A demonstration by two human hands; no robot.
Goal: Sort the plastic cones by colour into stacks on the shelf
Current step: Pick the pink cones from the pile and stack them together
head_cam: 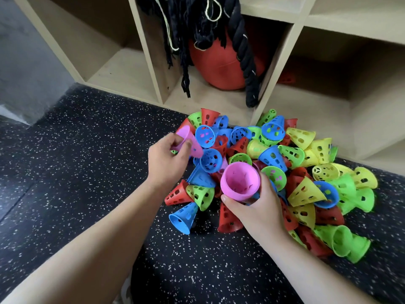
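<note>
On floor (105,154), against shelf (122,71) front edge: mixed pile of cones (304,191). Pinching pink cone (190,142) in left hand (166,159); gripping second pink cone (240,181), mouth up, in right hand (258,209). Likely light, stiff, perforated, slick; best taken by rim or wall; should nest easily.

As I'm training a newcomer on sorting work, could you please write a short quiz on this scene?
1. True or false: the left hand holds a pink cone, the right hand another pink cone.
2. The pile of mixed cones lies: A on a table; B on the speckled floor; C in a box.
3. What colour is the ball behind the black rope in the shelf?
Key: 1 true; 2 B; 3 red.
</note>
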